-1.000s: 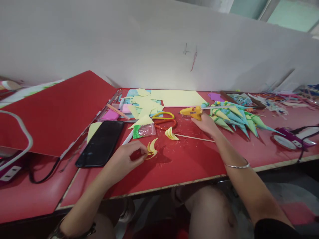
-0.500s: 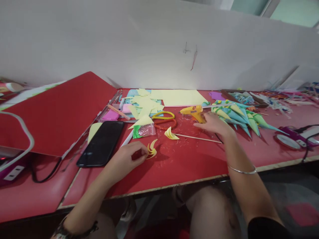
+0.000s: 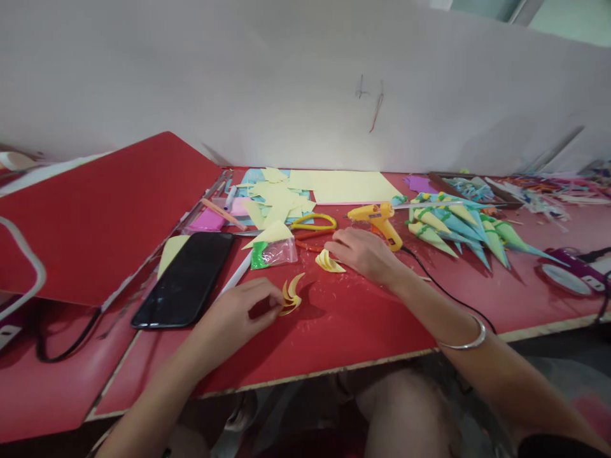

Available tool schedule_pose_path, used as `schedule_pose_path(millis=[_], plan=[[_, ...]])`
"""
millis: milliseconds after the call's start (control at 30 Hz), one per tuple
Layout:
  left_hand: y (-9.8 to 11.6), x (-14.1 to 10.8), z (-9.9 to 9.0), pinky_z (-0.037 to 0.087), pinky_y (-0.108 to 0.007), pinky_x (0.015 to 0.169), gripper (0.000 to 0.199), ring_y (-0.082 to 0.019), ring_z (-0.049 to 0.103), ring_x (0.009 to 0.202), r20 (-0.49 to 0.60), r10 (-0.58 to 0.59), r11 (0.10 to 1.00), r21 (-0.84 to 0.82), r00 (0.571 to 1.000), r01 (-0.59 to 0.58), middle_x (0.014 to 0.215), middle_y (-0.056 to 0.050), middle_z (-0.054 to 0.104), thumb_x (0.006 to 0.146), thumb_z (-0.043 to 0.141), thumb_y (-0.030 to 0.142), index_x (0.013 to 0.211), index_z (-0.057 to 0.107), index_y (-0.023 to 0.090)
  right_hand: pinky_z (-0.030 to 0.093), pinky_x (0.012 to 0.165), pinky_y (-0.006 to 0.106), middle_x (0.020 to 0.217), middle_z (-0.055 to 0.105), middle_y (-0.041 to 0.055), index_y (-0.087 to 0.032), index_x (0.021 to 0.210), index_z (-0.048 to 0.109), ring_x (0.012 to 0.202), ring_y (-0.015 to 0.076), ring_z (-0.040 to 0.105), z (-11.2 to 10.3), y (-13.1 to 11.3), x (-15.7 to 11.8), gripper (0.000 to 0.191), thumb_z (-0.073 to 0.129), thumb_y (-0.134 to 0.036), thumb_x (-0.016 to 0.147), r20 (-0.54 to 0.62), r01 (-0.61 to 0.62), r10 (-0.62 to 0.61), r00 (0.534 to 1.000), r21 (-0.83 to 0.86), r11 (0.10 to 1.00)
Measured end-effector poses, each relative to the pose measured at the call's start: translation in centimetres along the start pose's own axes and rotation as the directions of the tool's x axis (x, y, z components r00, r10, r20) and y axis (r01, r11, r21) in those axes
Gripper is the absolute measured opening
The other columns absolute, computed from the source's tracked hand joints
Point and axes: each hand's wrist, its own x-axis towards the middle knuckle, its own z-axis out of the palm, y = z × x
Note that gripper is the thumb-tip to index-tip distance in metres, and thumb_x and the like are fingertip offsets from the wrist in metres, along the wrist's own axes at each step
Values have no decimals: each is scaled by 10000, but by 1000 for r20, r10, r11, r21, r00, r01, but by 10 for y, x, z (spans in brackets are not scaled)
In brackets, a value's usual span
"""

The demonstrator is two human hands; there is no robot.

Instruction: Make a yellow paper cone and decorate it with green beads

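My left hand [image 3: 251, 305] pinches a small curled yellow paper piece [image 3: 292, 294] just above the red table. My right hand [image 3: 365, 254] reaches over the table beside a second yellow folded paper piece [image 3: 328, 261]; its fingertips point down and are partly hidden, so I cannot tell what they touch. A thin stick is mostly covered by that hand. Behind it, the yellow glue gun [image 3: 377, 221] lies on the table with its black cord running right. Scissors [image 3: 315, 222] with yellow and red handles lie behind the folded piece.
A black phone [image 3: 186, 278] and a small plastic bag [image 3: 274, 252] lie at the left. Yellow and blue paper scraps [image 3: 277, 200] sit at the back. Several paper cones [image 3: 458, 222] are piled at the right. A red board [image 3: 109, 219] leans at the far left.
My right hand has left the glue gun and moved left to the second yellow piece. My left hand still holds its curled piece.
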Motion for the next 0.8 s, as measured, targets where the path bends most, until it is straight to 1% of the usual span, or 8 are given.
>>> schedule_pose_path(millis=[67, 233, 333, 400, 500, 567, 700, 800], plan=[[-1, -1, 1, 444, -228, 627, 106, -135, 580, 671, 8, 12, 1000, -5, 1000, -12, 732, 10, 639, 759, 471, 193, 737, 574, 207, 302, 611, 260, 848, 597, 62, -184, 877, 618, 737, 158, 486, 6, 0, 0, 212, 407, -167, 889, -25, 23, -23, 999, -23, 999], [-2, -3, 4, 438, -224, 629, 107, -129, 574, 679, 18, 23, 1000, 7, 1000, -23, 744, 12, 624, 778, 472, 185, 754, 574, 206, 299, 615, 257, 820, 595, 54, -186, 827, 626, 705, 148, 468, 11, 3, -3, 275, 363, -168, 906, -93, 104, -109, 990, -55, 993], [0, -4, 5, 434, -221, 631, 111, -127, 574, 685, 5, 46, 998, 42, 999, -46, 754, 7, 621, 785, 467, 180, 761, 572, 204, 299, 610, 253, 790, 595, 48, -179, 781, 621, 680, 143, 468, 13, 4, -3, 265, 384, -178, 899, -106, 107, -114, 988, -76, 991], [0, -4, 7, 429, -226, 638, 116, -132, 575, 694, -9, 77, 991, 108, 997, -75, 767, 2, 624, 797, 463, 187, 759, 571, 205, 304, 611, 248, 770, 594, 50, -165, 760, 615, 667, 140, 470, 13, 5, -4, 252, 402, -194, 892, -93, 101, -106, 990, -51, 994], [-1, -6, 9, 419, -240, 654, 135, -142, 581, 710, -28, 128, 968, 220, 991, -119, 799, -2, 638, 825, 447, 209, 785, 576, 209, 303, 595, 240, 720, 586, 43, -156, 731, 604, 631, 129, 465, 11, 5, -7, 247, 416, -212, 882, -59, 94, -91, 994, 36, 995], [-1, -7, 10, 415, -241, 655, 144, -142, 585, 707, -41, 147, 958, 253, 988, -132, 807, -1, 644, 836, 440, 225, 794, 577, 211, 291, 576, 232, 664, 568, 22, -162, 708, 595, 599, 117, 453, 10, 3, -9, 237, 426, -206, 869, -27, 84, -82, 996, 121, 989], [0, -7, 11, 409, -230, 646, 148, -133, 581, 687, -81, 117, 970, 225, 990, -96, 777, 8, 641, 842, 454, 267, 784, 578, 212, 244, 521, 224, 548, 496, -21, -170, 588, 546, 519, 87, 400, 9, -6, -11, 289, 437, -223, 850, 21, 30, -38, 999, 313, 949], [0, -7, 11, 408, -226, 640, 167, -127, 575, 679, -83, 75, 981, 182, 994, -59, 767, 10, 635, 850, 453, 303, 784, 577, 213, 217, 498, 229, 501, 457, -33, -169, 526, 502, 483, 79, 357, 9, -13, -10, 339, 430, -246, 848, 48, 14, -36, 998, 408, 913]])
